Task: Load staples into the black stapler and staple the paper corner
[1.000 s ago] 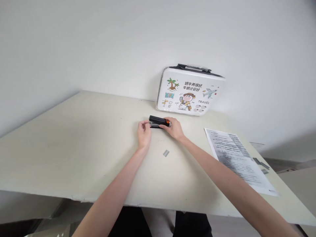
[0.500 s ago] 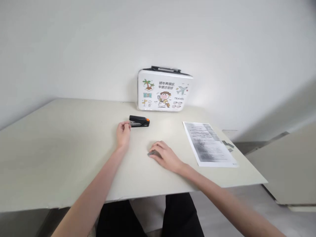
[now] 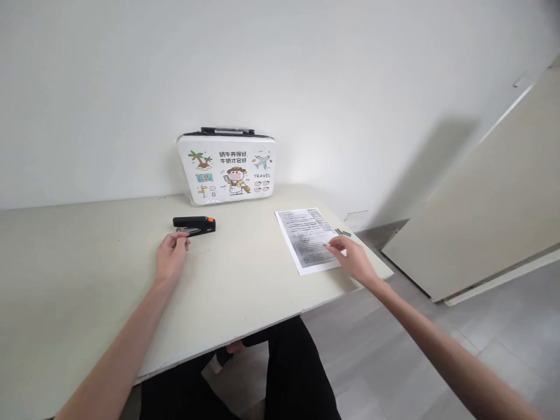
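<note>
Small grey strip [image 3: 326, 245] (staples, I reckon) got carried off: half a second ago the right hand [image 3: 353, 261] had it mid-surface, and now it's out over the right side of the printed sheet [image 3: 304, 242]. That hand is closed down to a pinch, thumb and fingertips together, with just a bit of the strip poking out. Can't tell if it's touching the paper.

So work's now split in two spots, with the strip well apart from the stapler [image 3: 192, 222]. Left hand [image 3: 170, 256] hasn't let go of that: fingers curled in, pinching the front end of the base, top arm raised so the metal inside shows. Stapler looks farther left, but I'd blame the camera turning.

Further out, more grey strips [image 3: 346, 233] lie just past the sheet near the edge of the surface [image 3: 236, 274], and the cartoon case [image 3: 230, 169] stands upright at the back by the wall [image 3: 350, 116].
</note>
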Tool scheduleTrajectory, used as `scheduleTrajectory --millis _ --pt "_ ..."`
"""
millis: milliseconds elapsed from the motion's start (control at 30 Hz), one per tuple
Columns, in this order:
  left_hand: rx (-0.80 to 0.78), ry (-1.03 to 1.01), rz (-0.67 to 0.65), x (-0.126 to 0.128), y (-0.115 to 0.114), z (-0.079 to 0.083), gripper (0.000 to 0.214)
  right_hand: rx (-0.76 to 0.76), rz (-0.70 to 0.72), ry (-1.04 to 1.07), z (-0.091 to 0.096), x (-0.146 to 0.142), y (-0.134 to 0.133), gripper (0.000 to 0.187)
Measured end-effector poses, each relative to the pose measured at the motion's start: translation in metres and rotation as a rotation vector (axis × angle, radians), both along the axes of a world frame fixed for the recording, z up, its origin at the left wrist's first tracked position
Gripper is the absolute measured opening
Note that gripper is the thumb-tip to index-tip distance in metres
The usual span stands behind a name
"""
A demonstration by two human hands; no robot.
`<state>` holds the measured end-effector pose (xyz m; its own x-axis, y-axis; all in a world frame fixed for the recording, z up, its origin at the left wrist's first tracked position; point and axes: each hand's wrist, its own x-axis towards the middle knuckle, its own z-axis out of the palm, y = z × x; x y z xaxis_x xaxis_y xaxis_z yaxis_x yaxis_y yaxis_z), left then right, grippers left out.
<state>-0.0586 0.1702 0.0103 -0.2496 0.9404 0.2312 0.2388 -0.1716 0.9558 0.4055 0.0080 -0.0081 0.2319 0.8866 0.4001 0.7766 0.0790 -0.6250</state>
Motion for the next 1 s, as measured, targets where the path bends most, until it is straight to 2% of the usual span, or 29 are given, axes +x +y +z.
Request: scheduleTrajectory --millis 67,133,267,400,467,567,667,733,800,900,1000 --pt "-0.008 0.063 -0.029 0.001 -0.004 0.002 0.024 -0.043 -0.162 -0.050 -0.009 0.037 -0.003 0.033" --pt "-0.033 0.125 -0.054 0.002 -0.009 0.004 0.027 -0.054 -0.254 -0.057 -0.016 0.062 -0.005 0.035" --pt "-0.059 0.190 -0.082 0.006 -0.019 0.010 0.029 -0.040 -0.321 -0.027 -0.024 0.085 0.001 0.034" --pt "-0.068 0.246 -0.079 0.011 -0.033 0.018 0.030 0.005 -0.364 0.079 -0.028 0.087 0.011 0.036" --pt "-0.094 0.312 -0.129 0.012 -0.046 0.022 0.031 0.045 -0.410 0.145 -0.033 0.081 0.010 0.041" --pt "-0.137 0.421 -0.228 0.007 -0.076 0.025 0.033 0.097 -0.452 0.215 -0.040 0.068 -0.001 0.044" --pt "-0.168 0.490 -0.271 -0.004 -0.110 0.024 0.036 0.114 -0.437 0.248 -0.041 0.051 -0.014 0.041" --pt "-0.184 0.518 -0.306 -0.010 -0.129 0.023 0.038 0.134 -0.394 0.220 -0.037 0.034 -0.021 0.036" --pt "-0.190 0.529 -0.321 -0.013 -0.140 0.022 0.041 0.179 -0.288 0.132 -0.030 0.010 -0.026 0.031" --pt "-0.180 0.506 -0.277 -0.010 -0.148 0.023 0.042 0.222 -0.002 0.037 -0.019 -0.038 -0.026 0.021" --pt "-0.151 0.468 -0.230 -0.004 -0.149 0.025 0.041 0.160 0.274 0.056 -0.010 -0.084 -0.021 0.016"
